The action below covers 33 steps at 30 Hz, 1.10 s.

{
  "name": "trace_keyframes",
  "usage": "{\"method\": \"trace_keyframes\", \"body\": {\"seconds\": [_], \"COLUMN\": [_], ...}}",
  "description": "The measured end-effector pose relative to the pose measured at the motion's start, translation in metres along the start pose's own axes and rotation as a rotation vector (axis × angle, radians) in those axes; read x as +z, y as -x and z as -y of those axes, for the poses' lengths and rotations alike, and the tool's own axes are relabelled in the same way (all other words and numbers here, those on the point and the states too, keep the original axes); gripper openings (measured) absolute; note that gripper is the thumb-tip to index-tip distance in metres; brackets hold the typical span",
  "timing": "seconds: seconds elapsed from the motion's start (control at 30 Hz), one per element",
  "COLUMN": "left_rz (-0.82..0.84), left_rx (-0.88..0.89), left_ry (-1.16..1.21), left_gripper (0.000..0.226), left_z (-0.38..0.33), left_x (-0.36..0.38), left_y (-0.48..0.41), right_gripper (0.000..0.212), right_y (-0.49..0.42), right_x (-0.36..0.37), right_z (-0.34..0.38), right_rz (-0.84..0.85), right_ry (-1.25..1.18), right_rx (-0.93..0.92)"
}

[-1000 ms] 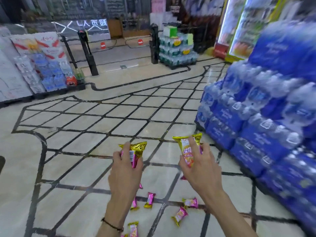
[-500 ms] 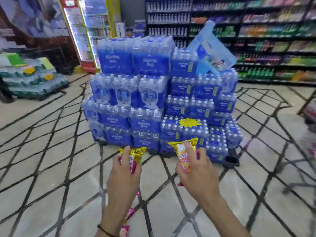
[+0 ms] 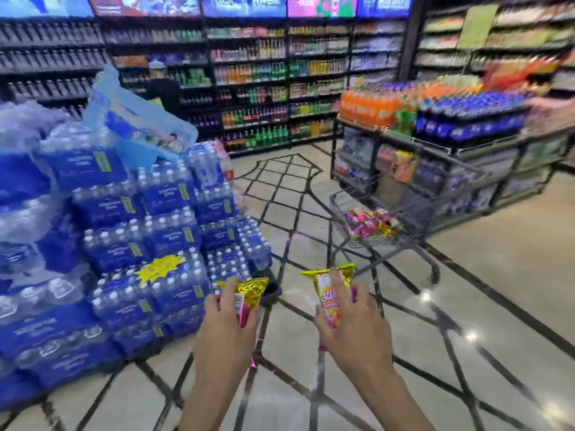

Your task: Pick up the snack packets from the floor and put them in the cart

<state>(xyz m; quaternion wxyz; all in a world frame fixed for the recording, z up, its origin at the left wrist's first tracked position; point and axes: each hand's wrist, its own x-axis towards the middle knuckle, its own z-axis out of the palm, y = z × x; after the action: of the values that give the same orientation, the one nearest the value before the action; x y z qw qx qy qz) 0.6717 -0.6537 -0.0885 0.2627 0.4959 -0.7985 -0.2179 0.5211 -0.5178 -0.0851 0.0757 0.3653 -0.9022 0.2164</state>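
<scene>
My left hand [image 3: 222,325] grips a pink and gold snack packet [image 3: 250,290] held upright. My right hand [image 3: 351,318] grips an orange and gold snack packet [image 3: 326,286], also upright. Both are held out at about waist height over the tiled floor. A dark wire shopping cart [image 3: 413,194] stands ahead to the right, some way beyond my right hand. Several pink and gold snack packets [image 3: 368,223] lie in its basket. No packets show on the floor in this view.
A tall stack of blue shrink-wrapped water bottle packs [image 3: 130,231] fills the left side, close to my left hand. Behind the cart stands a display of orange and blue soda bottles [image 3: 435,113]. Drink shelves [image 3: 264,79] line the back wall. A person [image 3: 161,88] stands behind the water stack.
The view has swung right, away from the packets on the floor, past the water stack. The cart has come into view. Both hands keep the same hold on their packets.
</scene>
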Motion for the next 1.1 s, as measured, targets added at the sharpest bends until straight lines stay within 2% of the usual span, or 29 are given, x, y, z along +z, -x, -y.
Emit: {"method": "trace_keyframes", "body": {"seconds": [0.27, 0.4, 0.57, 0.77, 1.1], "left_rz": [0.188, 0.257, 0.346, 0.343, 0.378], "left_rx": [0.154, 0.15, 0.226, 0.329, 0.383], "left_ry": [0.038, 0.069, 0.091, 0.142, 0.071], "left_gripper": [0.066, 0.066, 0.066, 0.064, 0.066], "left_z": [-0.1, -0.131, -0.184, -0.254, -0.348], "left_x": [0.102, 0.158, 0.223, 0.279, 0.407], "left_y": [-0.066, -0.121, -0.21, -0.308, -0.4], "right_gripper": [0.067, 0.068, 0.07, 0.068, 0.068], "right_y": [-0.079, -0.133, -0.229, -0.329, -0.478], "right_x": [0.001, 0.022, 0.043, 0.042, 0.081], "right_z": [-0.112, -0.14, -0.176, -0.221, -0.322], "right_rz": [-0.039, -0.026, -0.04, -0.064, -0.015], "right_ry": [0.007, 0.046, 0.102, 0.137, 0.087], "right_rx": [0.255, 0.3, 0.361, 0.448, 0.458]}}
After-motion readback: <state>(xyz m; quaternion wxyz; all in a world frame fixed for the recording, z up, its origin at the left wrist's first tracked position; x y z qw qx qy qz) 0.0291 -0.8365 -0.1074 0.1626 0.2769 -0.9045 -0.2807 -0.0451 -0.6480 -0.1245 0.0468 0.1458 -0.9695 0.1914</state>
